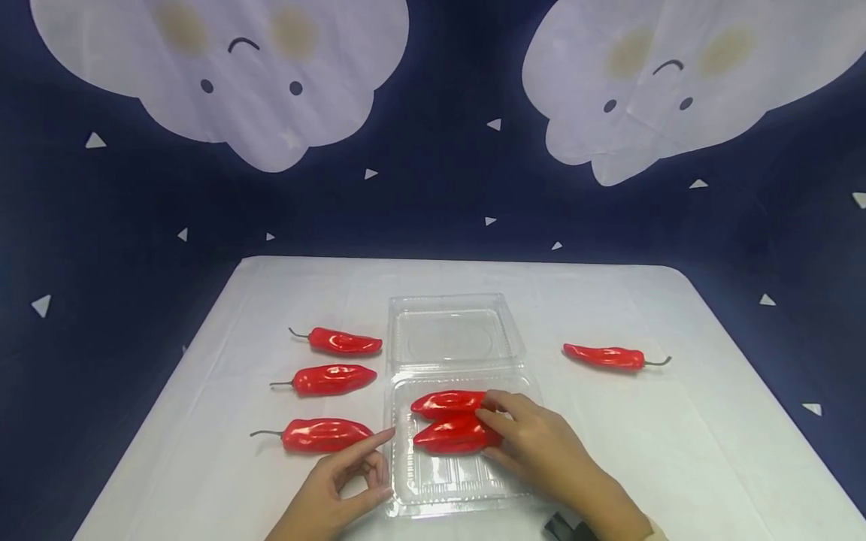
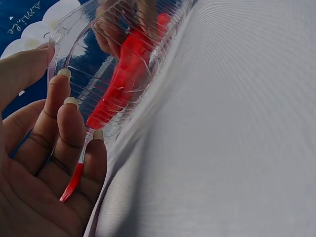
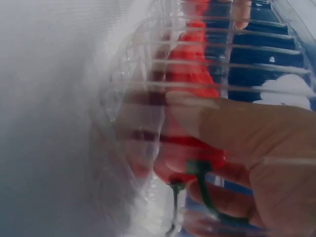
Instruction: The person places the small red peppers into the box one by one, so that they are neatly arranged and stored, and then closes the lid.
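Observation:
A clear plastic clamshell box (image 1: pixel 414 481) lies with its lid folded back. Inside its base are two red chili peppers, a far one (image 1: pixel 440 404) and a near one (image 1: pixel 449 437), side by side. My right hand (image 1: pixel 534 443) holds the near pepper by its stem end, thumb on top, its fingers overlapping the far one's end. In the right wrist view the thumb lies over the red pepper (image 3: pixel 190 69), beside green stems. My left hand (image 1: pixel 341 481) is at the box's left edge, index finger extended; in the left wrist view its fingertips (image 2: pixel 70 101) touch the rim.
Left of the box lie three red peppers: a far one (image 1: pixel 345 342), a middle one (image 1: pixel 331 379) and a near one (image 1: pixel 323 434) beside my left hand. Another pepper (image 1: pixel 605 357) lies to the right. A small black object (image 1: pixel 561 527) shows by the right wrist.

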